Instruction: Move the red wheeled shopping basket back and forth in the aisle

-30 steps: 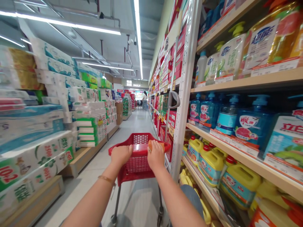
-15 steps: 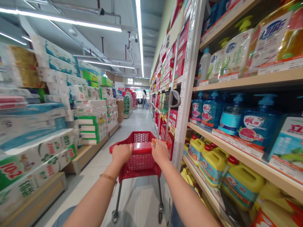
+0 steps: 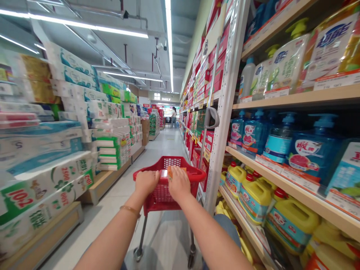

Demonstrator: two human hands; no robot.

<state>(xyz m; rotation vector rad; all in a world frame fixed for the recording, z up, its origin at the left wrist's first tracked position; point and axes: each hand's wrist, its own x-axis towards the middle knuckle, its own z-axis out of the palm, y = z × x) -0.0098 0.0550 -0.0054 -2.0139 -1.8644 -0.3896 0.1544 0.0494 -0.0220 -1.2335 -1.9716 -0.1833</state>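
A small red shopping cart (image 3: pixel 165 204) with a mesh basket and grey legs stands in front of me. My left hand (image 3: pixel 146 182) is closed around the left part of its handle, with a bangle on the wrist. Near the handle's middle, my right hand (image 3: pixel 179 184) is curled over the bar, close beside the left. Some orange material (image 3: pixel 184 169) shows at its fingers; whether it is held or part of the handle, I cannot tell. The right end of the handle (image 3: pixel 201 175) is bare.
Stacked tissue packs (image 3: pixel 47 183) line the left on low wooden platforms (image 3: pixel 109 180). Shelves of pump bottles (image 3: pixel 306 146) and yellow jugs (image 3: pixel 292 221) rise close on the right, past a white upright (image 3: pixel 229 75). Along the aisle floor (image 3: pixel 165 144), a person (image 3: pixel 173 117) stands far ahead.
My right hand has slid left along the handle from its right part to near the middle. My left hand keeps its hold. The whole scene has shifted slightly right in view.
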